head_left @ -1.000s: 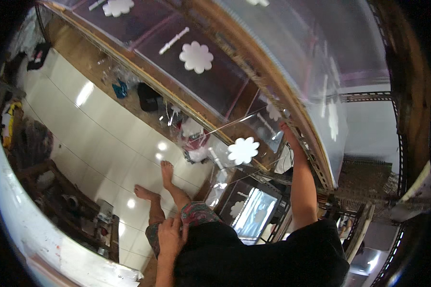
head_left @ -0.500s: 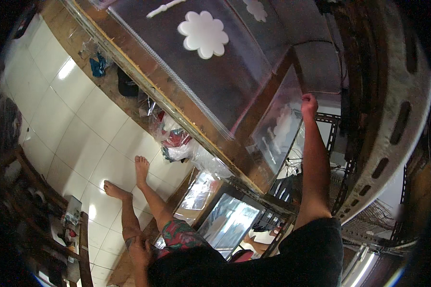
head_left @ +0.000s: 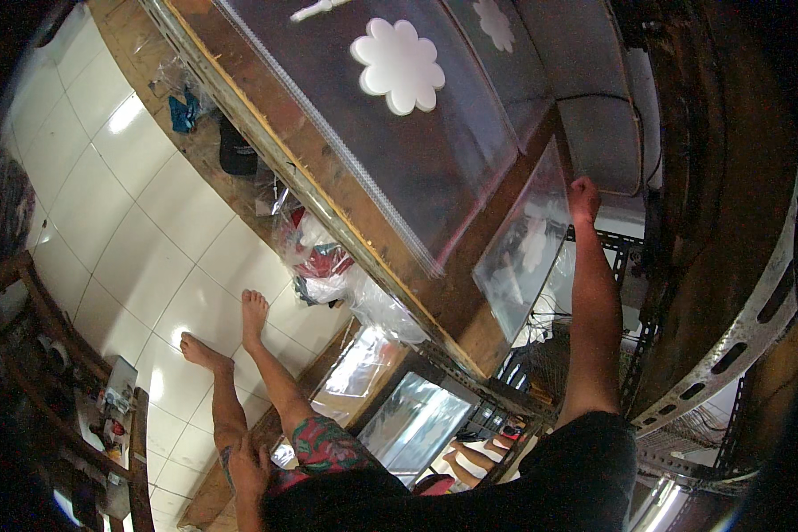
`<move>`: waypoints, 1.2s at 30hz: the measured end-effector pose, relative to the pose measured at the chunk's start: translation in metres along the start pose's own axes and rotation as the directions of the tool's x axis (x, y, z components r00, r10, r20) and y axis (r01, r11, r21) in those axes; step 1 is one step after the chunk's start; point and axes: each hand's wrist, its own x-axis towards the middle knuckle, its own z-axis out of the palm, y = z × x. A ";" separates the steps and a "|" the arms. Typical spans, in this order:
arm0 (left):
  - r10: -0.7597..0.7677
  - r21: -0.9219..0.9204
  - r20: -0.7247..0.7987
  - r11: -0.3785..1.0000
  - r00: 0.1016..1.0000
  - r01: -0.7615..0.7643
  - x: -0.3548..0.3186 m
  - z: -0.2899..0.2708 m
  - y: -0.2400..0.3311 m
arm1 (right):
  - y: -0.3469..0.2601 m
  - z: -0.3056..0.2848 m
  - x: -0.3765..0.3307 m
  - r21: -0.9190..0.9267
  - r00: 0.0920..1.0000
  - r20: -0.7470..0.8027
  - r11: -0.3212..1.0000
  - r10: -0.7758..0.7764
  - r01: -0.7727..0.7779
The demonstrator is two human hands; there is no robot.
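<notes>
My right arm reaches up along the right side of a wooden workbench [head_left: 481, 344]. At its end my right hand [head_left: 583, 199] is closed, beside the right edge of a clear plastic sheet [head_left: 516, 279]. What the fingers hold, if anything, is hidden. At lower left my left hand [head_left: 250, 463] lies on my thigh, fingers stretched over the patterned shorts [head_left: 330, 442]. On the bench spreads a larger dark, glossy sheet [head_left: 399, 164] with a ridged clear strip [head_left: 346, 160] along its near edge. A white flower shape [head_left: 397, 66] shows on it; whether it is a reflection, I cannot tell.
Crumpled plastic bags [head_left: 328, 270] and a black cap [head_left: 236, 151] sit below the bench edge. A slotted metal rail [head_left: 727, 359] curves at right. Shiny panels [head_left: 417, 421] stand beside my legs. Wooden furniture [head_left: 139, 443] borders the tiled floor [head_left: 137, 257] at left.
The whole view has shifted slightly, so the bench and my right hand appear a little farther right. The right hand stays closed near the clear sheet's edge; the left hand still rests on my thigh.
</notes>
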 end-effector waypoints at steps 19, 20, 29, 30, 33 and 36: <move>0.072 0.077 -0.109 0.995 0.991 -0.064 0.000 0.004 -0.015 | -0.026 -0.009 -0.017 -0.306 0.992 -0.032 0.946 -0.118 0.103; 0.101 0.080 -0.116 0.993 0.988 -0.092 0.002 0.003 -0.015 | -0.028 -0.012 -0.024 -0.214 0.989 -0.086 0.972 -0.119 0.098; 0.095 0.010 -0.049 0.996 0.994 -0.094 -0.013 -0.043 0.039 | -0.174 -0.081 -0.154 0.505 0.962 -0.232 0.827 -0.145 0.246; 0.134 -0.011 -0.092 0.991 0.987 -0.135 -0.022 -0.049 0.050 | -0.198 -0.099 -0.171 0.576 0.970 -0.201 0.784 -0.139 0.231; 0.205 -0.021 -0.161 0.977 0.965 -0.211 -0.048 -0.079 0.080 | -0.265 -0.139 -0.242 0.971 1.000 -0.006 0.239 -0.008 0.008; 0.378 -0.031 -0.277 0.915 0.883 -0.402 -0.081 -0.113 0.106 | -0.319 -0.170 -0.319 0.982 0.978 0.162 0.122 -0.132 -0.146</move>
